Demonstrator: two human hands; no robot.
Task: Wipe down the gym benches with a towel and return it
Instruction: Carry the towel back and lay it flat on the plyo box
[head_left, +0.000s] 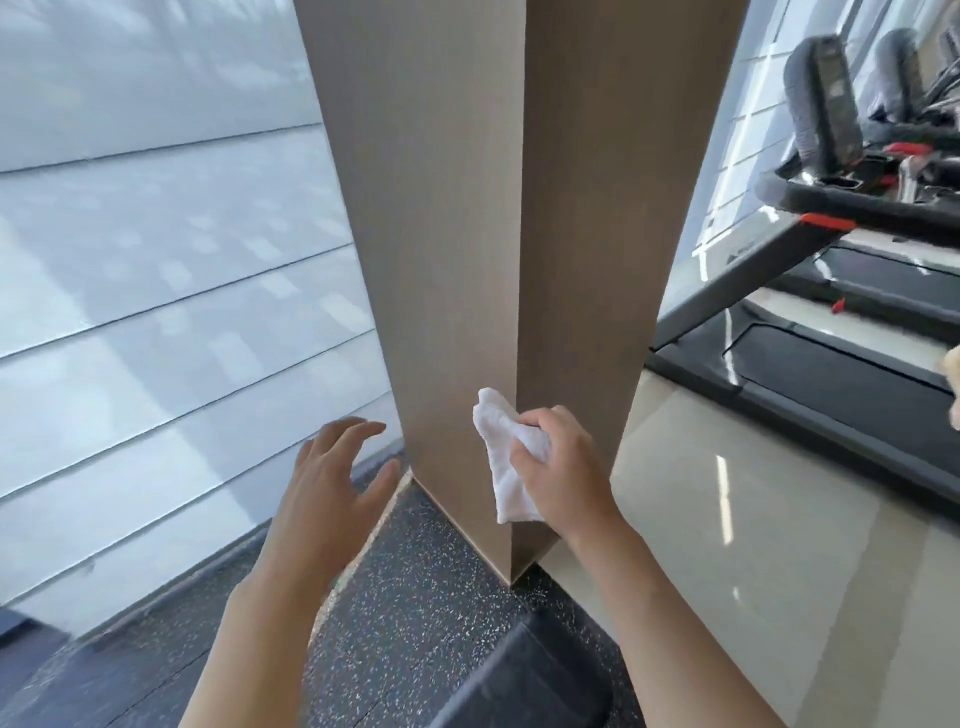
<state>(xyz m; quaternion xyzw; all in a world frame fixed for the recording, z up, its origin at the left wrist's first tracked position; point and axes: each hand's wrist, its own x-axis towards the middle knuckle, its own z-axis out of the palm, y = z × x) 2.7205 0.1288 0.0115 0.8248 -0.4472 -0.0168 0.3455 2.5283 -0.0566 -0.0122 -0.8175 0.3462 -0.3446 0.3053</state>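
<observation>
My right hand (563, 470) grips a small white towel (506, 452), bunched in the fingers with one end sticking up and the other hanging down. It is held in the air in front of a brown pillar. My left hand (332, 478) is out to the left of it, fingers spread and relaxed, holding nothing. A dark padded bench end (524, 675) shows at the bottom of the view, between my forearms.
The tall brown pillar (467, 260) stands straight ahead on the speckled dark rubber floor (405, 597). A glass wall (156, 286) fills the left. Black treadmills (831, 332) stand on the glossy cream floor (753, 519) to the right.
</observation>
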